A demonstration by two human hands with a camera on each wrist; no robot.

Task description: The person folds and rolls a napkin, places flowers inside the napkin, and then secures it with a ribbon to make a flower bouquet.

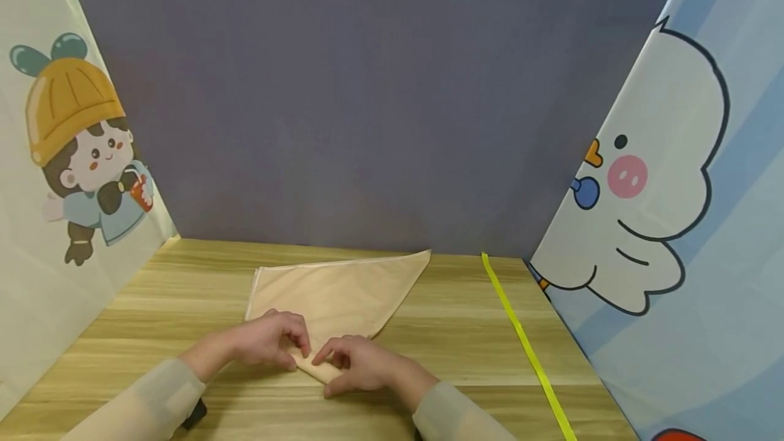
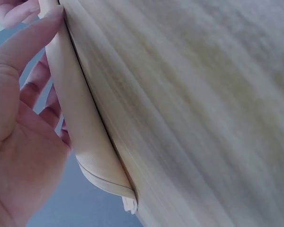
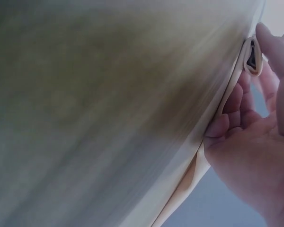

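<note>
- Toward 6 o'clock in the head view, the beige cloth (image 1: pixel 331 291) lies on the wooden surface (image 1: pixel 465 352), its near edge wound into a roll (image 1: pixel 318 369) whose long axis points from 10 to 4 o'clock.
- There the left hand (image 1: pixel 269 340) pinches the roll's 10 o'clock stretch, the right hand (image 1: pixel 363 365) its 4 o'clock end; neither is nearer, and the unrolled part spreads toward 12 o'clock from both grips.
- In the left wrist view, the grip closes on the roll near 11 o'clock; its length runs down to 5.
- In the right wrist view, the grip brackets the roll's hollow end at 2 o'clock.
</note>
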